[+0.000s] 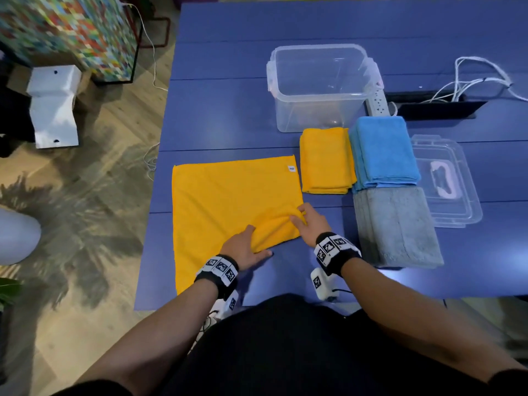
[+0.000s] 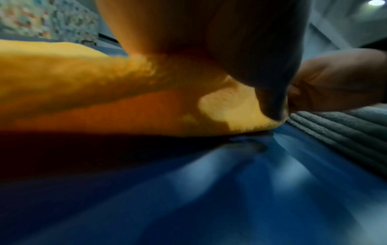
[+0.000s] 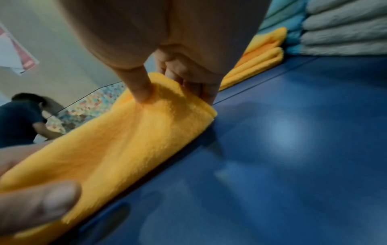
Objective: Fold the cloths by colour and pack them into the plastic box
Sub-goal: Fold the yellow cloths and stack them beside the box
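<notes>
A large yellow cloth (image 1: 228, 201) lies spread on the blue table (image 1: 228, 110), with its near right corner lifted into a fold. My left hand (image 1: 253, 238) grips the near edge, thumb on top and fingers hidden under the fold. My right hand (image 1: 300, 217) pinches the raised corner (image 3: 188, 102) between thumb and fingers. A folded yellow cloth (image 1: 325, 161), a stack of folded blue cloths (image 1: 383, 150) and a stack of folded grey cloths (image 1: 397, 227) sit to the right. The clear plastic box (image 1: 320, 87) stands open behind them with nothing in it.
The box's clear lid (image 1: 445, 181) lies at the far right, beside the blue and grey stacks. A white power strip (image 1: 378, 101) and white cables (image 1: 471, 81) lie behind the stacks, by a dark slot in the table. The table's left edge runs just past the yellow cloth.
</notes>
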`<state>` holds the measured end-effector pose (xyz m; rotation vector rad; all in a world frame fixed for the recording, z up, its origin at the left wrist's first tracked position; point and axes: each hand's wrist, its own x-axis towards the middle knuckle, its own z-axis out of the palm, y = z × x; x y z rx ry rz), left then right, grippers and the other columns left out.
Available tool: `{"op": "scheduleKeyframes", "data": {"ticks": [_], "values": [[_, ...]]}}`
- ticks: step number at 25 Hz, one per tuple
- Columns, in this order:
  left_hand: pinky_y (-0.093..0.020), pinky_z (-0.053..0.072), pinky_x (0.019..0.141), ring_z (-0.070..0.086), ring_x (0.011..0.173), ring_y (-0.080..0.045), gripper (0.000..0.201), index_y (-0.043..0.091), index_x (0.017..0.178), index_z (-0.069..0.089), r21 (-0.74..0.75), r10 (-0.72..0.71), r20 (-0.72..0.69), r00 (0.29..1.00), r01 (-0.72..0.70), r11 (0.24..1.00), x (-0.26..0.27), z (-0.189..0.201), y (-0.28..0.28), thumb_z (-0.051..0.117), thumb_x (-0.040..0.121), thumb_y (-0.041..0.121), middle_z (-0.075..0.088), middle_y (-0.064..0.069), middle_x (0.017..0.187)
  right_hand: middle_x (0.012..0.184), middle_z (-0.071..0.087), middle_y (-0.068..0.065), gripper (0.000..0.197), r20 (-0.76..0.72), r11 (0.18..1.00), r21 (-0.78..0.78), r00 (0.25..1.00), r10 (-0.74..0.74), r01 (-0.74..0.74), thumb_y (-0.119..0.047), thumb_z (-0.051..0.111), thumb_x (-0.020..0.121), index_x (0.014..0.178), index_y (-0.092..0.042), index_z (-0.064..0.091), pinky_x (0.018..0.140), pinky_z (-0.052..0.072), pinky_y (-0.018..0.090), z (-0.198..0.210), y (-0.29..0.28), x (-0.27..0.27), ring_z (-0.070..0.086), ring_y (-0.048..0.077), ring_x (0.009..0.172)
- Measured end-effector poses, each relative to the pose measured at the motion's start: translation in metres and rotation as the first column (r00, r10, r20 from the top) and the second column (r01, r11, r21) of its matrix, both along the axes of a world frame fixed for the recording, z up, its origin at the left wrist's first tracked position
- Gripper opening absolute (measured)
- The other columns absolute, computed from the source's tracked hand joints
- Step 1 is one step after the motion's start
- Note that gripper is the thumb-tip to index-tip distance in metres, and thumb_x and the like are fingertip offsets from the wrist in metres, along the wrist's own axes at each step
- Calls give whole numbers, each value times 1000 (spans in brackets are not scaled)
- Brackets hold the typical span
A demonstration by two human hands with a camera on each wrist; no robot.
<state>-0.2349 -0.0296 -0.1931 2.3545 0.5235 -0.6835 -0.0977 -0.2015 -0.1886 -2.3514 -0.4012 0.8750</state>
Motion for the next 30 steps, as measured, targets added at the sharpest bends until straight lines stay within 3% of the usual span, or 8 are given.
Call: {"op": "scheduleKeyframes", "data": {"ticks": [6,11,14,17,21,25,27,30], "values": [[-35,52,85,58,113,-27,56,25,144,45,136,5,-202,979,23,990,-14,6,24,58,90,34,53,-3,140,97,56,13,36,-21,970,-90,973,-228,225,-38,46,99,123,-11,45,61,39,32,-7,-60,-2,58,32,90],[-35,52,83,58,99,-30,37,25,123,57,337,257,-218,941,-175,925,-43,26,60,52,87,20,60,-8,121,126,53,12,38,-155,983,-180,988,-5,-24,-36,51,98,127,-12,47,76,41,30,-7,-67,3,55,30,105],[-36,44,102,45,130,-28,49,22,144,43,274,107,-459,882,26,961,-53,23,66,47,94,22,42,-8,148,123,53,11,30,-176,939,-310,980,96,-148,-29,49,97,121,-10,48,75,43,31,-8,-60,4,53,27,99],[-33,43,97,50,120,-25,46,15,140,48,248,-5,-574,819,179,952,-63,23,75,43,96,23,50,-9,134,131,52,13,46,-218,858,-453,963,159,-244,-38,44,96,129,-7,50,83,45,33,-6,-58,6,54,29,109],[-35,44,75,57,92,-30,12,12,91,61,100,433,-185,882,-421,901,-50,28,96,56,90,24,58,-9,92,108,61,12,39,-41,981,-170,994,-104,96,-37,45,97,123,-12,58,78,47,35,-3,-56,9,57,32,105],[-39,36,70,45,79,-28,12,13,88,56,-233,880,33,474,-853,468,-25,15,97,52,92,24,45,-7,77,97,52,6,31,-94,945,64,945,-315,321,-34,45,98,121,-13,50,77,44,37,-7,-44,17,54,27,100],[-43,34,74,49,87,-33,17,16,106,55,-213,848,6,530,-828,519,-18,-2,93,43,98,25,50,-14,91,76,46,4,20,21,968,-9,968,-251,251,-33,44,100,98,-13,42,54,34,31,-9,-39,19,53,28,78],[-41,36,74,53,106,-45,39,3,136,43,7,750,91,655,-753,657,-12,-13,89,38,102,22,55,-26,119,74,48,9,21,134,947,-153,955,-264,283,-31,44,100,105,-11,42,49,34,30,-9,-37,23,51,30,67]]}}
